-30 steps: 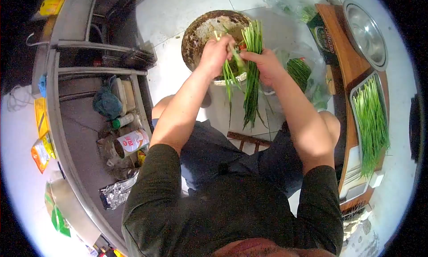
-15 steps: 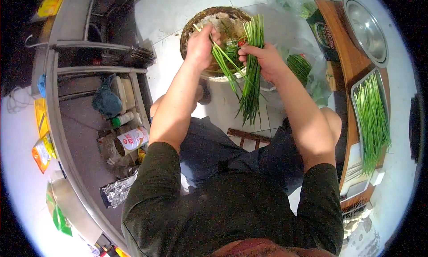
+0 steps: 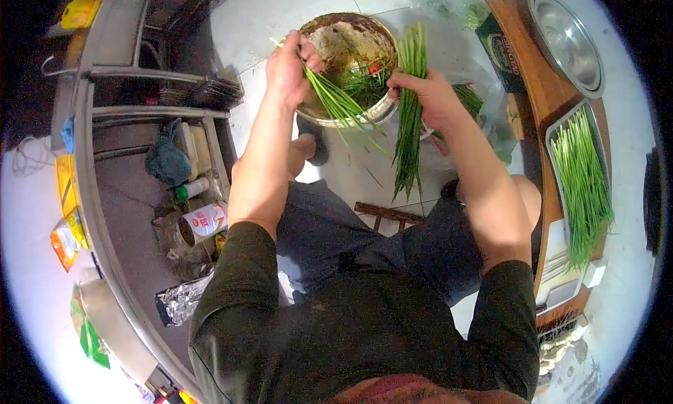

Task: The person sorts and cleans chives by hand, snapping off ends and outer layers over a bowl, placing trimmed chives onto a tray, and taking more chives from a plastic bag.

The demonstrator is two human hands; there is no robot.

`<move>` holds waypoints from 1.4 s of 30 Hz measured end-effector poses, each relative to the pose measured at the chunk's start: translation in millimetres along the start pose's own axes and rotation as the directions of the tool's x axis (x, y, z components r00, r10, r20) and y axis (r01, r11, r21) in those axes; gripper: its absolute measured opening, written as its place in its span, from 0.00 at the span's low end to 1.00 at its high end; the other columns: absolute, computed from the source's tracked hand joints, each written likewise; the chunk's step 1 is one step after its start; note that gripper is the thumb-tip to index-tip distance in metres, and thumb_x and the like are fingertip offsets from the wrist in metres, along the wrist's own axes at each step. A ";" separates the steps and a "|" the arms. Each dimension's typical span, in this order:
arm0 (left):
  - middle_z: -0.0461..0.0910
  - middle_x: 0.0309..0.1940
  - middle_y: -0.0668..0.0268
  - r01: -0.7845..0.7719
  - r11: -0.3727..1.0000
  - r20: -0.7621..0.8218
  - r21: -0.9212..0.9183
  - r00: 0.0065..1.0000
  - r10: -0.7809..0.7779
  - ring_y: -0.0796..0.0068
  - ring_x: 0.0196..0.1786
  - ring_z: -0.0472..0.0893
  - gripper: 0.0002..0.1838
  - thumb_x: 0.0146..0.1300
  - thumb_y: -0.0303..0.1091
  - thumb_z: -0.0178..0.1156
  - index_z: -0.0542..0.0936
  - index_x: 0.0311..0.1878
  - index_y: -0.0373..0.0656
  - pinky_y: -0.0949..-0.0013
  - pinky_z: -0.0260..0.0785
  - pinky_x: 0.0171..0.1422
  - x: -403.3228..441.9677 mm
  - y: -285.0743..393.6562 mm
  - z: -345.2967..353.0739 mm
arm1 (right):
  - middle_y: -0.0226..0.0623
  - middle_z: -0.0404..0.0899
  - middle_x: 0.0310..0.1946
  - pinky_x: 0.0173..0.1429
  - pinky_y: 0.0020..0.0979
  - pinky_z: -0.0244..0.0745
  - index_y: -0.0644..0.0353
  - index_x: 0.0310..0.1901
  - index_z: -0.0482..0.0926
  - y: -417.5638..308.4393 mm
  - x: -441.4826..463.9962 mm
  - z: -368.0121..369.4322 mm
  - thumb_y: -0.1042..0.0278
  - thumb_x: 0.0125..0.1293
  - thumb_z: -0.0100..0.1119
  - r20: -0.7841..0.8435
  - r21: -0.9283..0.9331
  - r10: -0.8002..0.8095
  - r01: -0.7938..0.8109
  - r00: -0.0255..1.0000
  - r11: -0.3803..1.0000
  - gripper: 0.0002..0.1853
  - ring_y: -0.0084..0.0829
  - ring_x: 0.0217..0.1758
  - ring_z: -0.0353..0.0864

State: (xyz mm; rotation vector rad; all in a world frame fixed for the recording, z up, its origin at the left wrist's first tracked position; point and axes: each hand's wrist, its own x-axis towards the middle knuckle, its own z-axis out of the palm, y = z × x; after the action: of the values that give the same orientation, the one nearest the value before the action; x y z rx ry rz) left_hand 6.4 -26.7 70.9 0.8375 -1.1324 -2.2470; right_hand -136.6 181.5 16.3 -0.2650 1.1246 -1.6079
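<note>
My left hand [image 3: 289, 71] is closed around a thin bunch of green stalks [image 3: 329, 96], pale ends up at the left and leaves slanting down to the right. Closed on a thicker bunch [image 3: 409, 134], my right hand [image 3: 427, 96] holds it upright, its tips hanging down. Between and behind the hands stands a round bucket [image 3: 382, 113] with a stained inside, holding green scraps and something small and red. The two bunches are apart.
On the right, a wooden surface [image 3: 543, 96] bears a metal bowl [image 3: 568, 43] and a tray of green stalks [image 3: 582, 187]. Plastic bags with greens lie on the floor behind my right hand. A metal rack [image 3: 158, 111] with a can [image 3: 203, 222] stands left; a small wooden stool is below.
My left hand has moved left, drawing the thin bunch away from the thick one. My right hand has shifted slightly right with the thick bunch.
</note>
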 end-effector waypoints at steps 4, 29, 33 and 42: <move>0.68 0.17 0.74 -0.053 0.891 0.078 0.450 0.997 0.020 0.82 0.18 0.65 0.12 0.67 0.41 0.58 0.75 0.34 0.42 0.74 0.54 0.22 -22.2 -23.5 20.3 | 0.38 0.81 0.35 0.41 0.29 0.77 0.66 0.44 0.78 -4.2 -12.1 15.5 0.68 0.57 0.68 0.038 -0.019 0.012 -0.011 0.999 1.000 0.16 0.29 0.35 0.81; 0.76 0.19 0.72 -0.032 0.853 0.099 0.521 0.995 -0.023 0.84 0.19 0.68 0.06 0.62 0.31 0.62 0.79 0.30 0.41 0.76 0.58 0.23 -64.7 -29.1 83.1 | 0.37 0.80 0.37 0.40 0.32 0.79 0.61 0.46 0.76 -11.2 -32.7 10.4 0.72 0.63 0.63 0.322 0.093 0.012 -0.044 0.947 0.995 0.11 0.31 0.38 0.82; 0.72 0.17 0.73 -0.029 0.905 0.117 0.425 0.993 -0.023 0.84 0.17 0.65 0.07 0.62 0.31 0.63 0.77 0.30 0.42 0.75 0.55 0.21 -53.7 -33.6 64.3 | 0.40 0.81 0.40 0.43 0.35 0.80 0.62 0.48 0.76 -11.1 -31.1 10.8 0.73 0.63 0.61 0.268 0.171 -0.016 -0.031 0.963 0.985 0.12 0.34 0.41 0.83; 0.69 0.16 0.75 -0.073 0.894 0.162 0.442 0.987 0.000 0.84 0.17 0.64 0.09 0.64 0.32 0.61 0.75 0.28 0.44 0.76 0.54 0.21 -55.6 -24.4 59.8 | 0.43 0.81 0.46 0.49 0.37 0.79 0.64 0.51 0.75 -14.5 -29.1 8.7 0.72 0.66 0.57 0.210 0.253 -0.103 0.048 0.972 0.966 0.13 0.36 0.50 0.82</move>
State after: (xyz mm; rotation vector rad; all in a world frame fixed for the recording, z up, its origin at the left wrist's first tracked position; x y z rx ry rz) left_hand -0.6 54.5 95.6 0.8049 -1.7703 -2.0771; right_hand -129.1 201.0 42.7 -0.3175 0.7441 -1.7202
